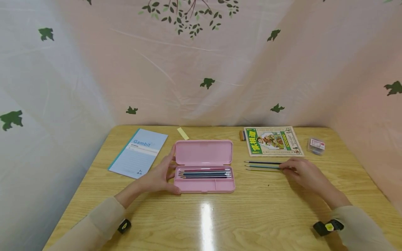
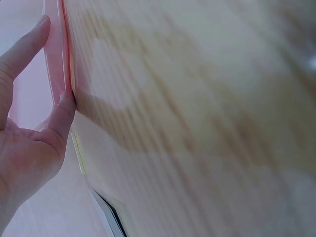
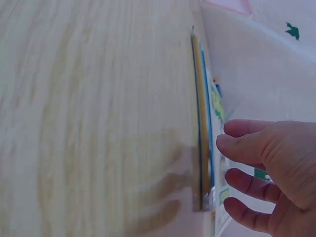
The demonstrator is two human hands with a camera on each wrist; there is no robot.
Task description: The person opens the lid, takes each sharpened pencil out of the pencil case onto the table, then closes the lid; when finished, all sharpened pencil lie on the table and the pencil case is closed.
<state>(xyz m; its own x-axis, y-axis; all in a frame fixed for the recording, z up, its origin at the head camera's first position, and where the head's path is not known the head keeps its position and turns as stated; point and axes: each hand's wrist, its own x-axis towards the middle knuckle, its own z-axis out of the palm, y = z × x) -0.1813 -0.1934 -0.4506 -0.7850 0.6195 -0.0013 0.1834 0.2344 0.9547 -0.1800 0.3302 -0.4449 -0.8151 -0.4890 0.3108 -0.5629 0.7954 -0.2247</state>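
Observation:
An open pink pencil case (image 1: 194,186) lies mid-table, lid (image 1: 204,152) tipped back. Several pencils (image 1: 205,173) lie in its long rear compartment, tips to the left. My left hand (image 1: 157,176) rests against the case's left side, thumb at the front corner and fingers spread along the edge. To the right, three loose pencils lie side by side on the table: a dark one (image 1: 262,162), a blue-green one (image 1: 263,166) and a yellow one (image 3: 201,113). My right hand (image 1: 299,172) is at their right ends, thumb and forefinger close together; no clear grip shows.
A Gambit notebook (image 1: 138,153) lies left of the case. Behind the case is a pale yellow strip (image 1: 182,133). An illustrated green-and-cream sheet (image 1: 273,141) lies behind the loose pencils, with a small brown block (image 1: 242,135) beside it and a small clear box (image 1: 316,146) to its right.

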